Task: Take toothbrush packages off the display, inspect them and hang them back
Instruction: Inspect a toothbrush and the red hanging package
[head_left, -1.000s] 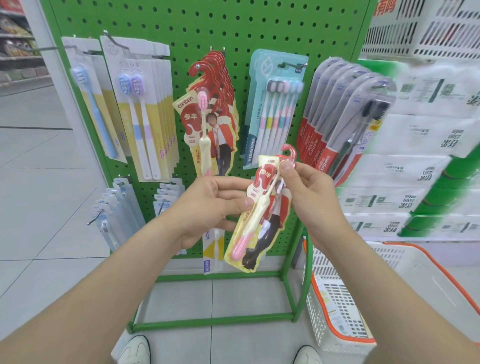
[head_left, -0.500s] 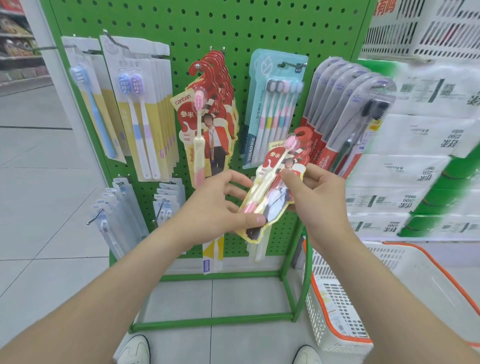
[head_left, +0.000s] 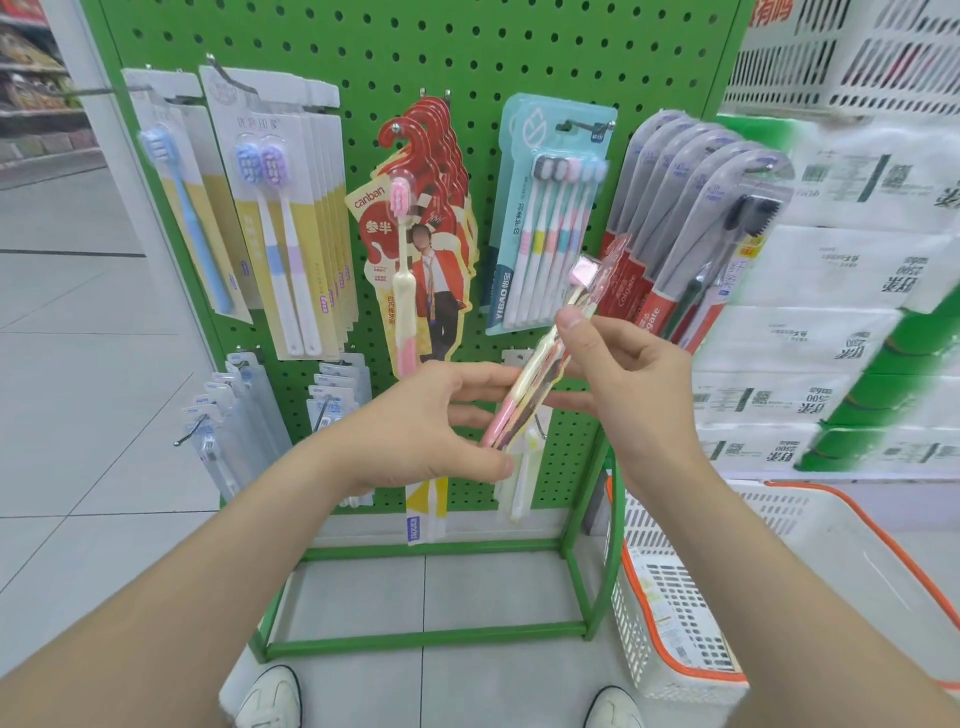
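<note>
I hold a red-and-yellow toothbrush package (head_left: 540, 364) with a pink brush edge-on in front of the green pegboard display (head_left: 467, 57). My left hand (head_left: 431, 426) grips its lower end, thumb underneath. My right hand (head_left: 618, 374) pinches its middle between thumb and fingers. The package's top tilts up to the right, toward the grey-red packs. Matching red packages (head_left: 421, 244) hang on a peg directly behind.
Other toothbrush packs hang on pegs: yellow-white ones (head_left: 291, 218) left, a teal multi-pack (head_left: 550, 218), grey-red packs (head_left: 691, 223) right, small clear ones (head_left: 234, 421) lower left. A white basket with orange rim (head_left: 769, 587) stands at right, stacked tissue packs (head_left: 841, 312) behind it.
The package has turned from face-on to edge-on and risen slightly, its top swinging right. Both hands moved up with it and kept their hold.
</note>
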